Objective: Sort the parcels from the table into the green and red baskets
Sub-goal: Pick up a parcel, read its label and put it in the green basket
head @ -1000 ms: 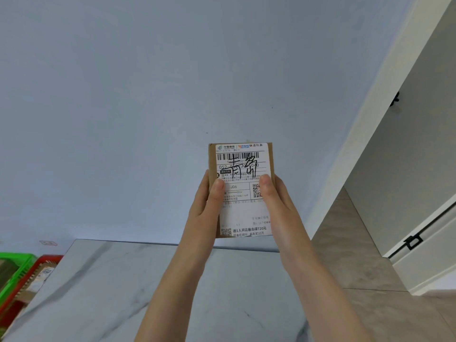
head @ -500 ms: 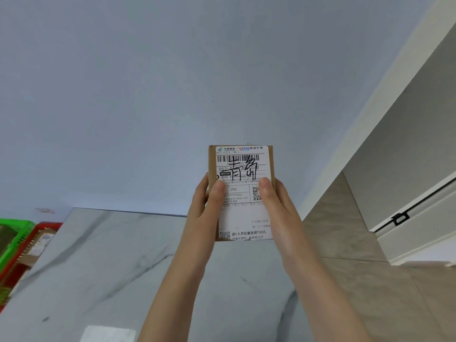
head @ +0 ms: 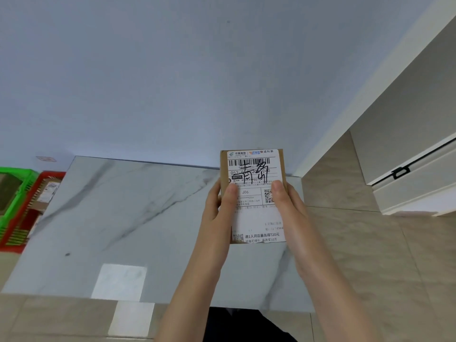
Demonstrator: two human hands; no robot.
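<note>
- The left hand (head: 219, 213) grips the left edge of a small brown cardboard parcel (head: 253, 196), its thumb pressed on the white shipping label (head: 256, 213).
- The right hand (head: 293, 213) grips the right edge in the same way, thumb on the label beside a printed square code.
- The parcel is held upright above the far right part of the grey-veined white marble tabletop (head: 138, 218), label facing the camera, black handwriting across the barcode.
- At the tabletop's left end a red plastic basket (head: 18, 244) holds labelled parcels.
- A green plastic basket (head: 23, 180) stands just beside it, further left.
- Beige floor tiles (head: 370, 243) lie to the right.
</note>
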